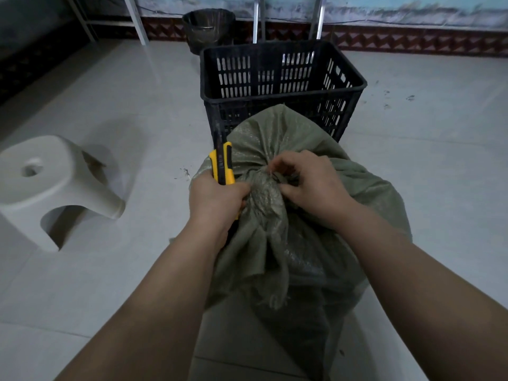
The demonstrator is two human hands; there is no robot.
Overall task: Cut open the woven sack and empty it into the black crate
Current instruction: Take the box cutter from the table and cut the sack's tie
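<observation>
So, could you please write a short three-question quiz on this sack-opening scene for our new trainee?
1. True or false: the woven sack is already emptied into the black crate.
2. Which hand holds the yellow utility knife? A) left hand B) right hand
3. What white item stands on the floor at the left?

Key: 1. False; its neck is still bunched shut. 2. A. 3. A white plastic stool.

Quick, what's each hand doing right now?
Left hand: closed on the yellow-and-black utility knife.
Right hand: pinching the tied neck of the green woven sack.
</observation>
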